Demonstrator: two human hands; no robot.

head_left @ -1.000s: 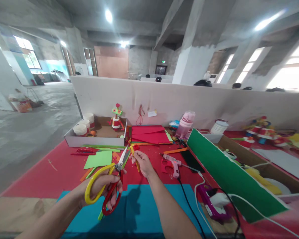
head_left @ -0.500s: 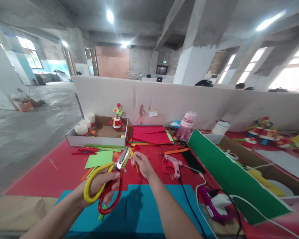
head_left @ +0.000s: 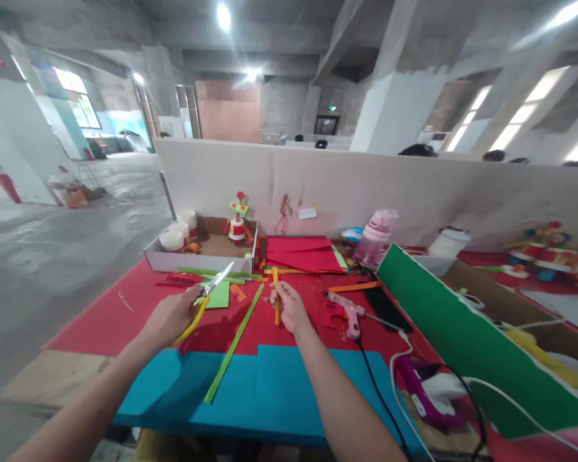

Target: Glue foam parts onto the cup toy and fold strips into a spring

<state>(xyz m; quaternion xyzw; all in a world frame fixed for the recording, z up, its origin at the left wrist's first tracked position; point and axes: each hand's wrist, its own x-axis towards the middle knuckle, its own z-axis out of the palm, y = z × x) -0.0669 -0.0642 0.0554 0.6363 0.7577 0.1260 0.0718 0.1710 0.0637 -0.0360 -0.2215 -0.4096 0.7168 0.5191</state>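
Note:
My left hand (head_left: 171, 316) is closed round the scissors (head_left: 198, 314), which have yellow and red handles and blades pointing up and to the right. Narrow yellow paper strips (head_left: 276, 301) stand upright in the fingers of my right hand (head_left: 289, 307), over the red tabletop. Between the two hands a long green strip (head_left: 234, 346) lies slantwise across the red surface and the blue sheet (head_left: 279, 391). A light green paper piece (head_left: 219, 296) lies beyond the scissors.
A pink glue gun (head_left: 349, 312) with a black cable lies right of my right hand. A box (head_left: 202, 262) holding cups and a paper robot figure (head_left: 237, 224) stands back left. A green-sided box (head_left: 443, 333) and purple power strip (head_left: 421, 391) are on the right.
My left hand has moved left with the scissors, away from the yellow strips. The long green strip now shows fully. The view has shifted slightly.

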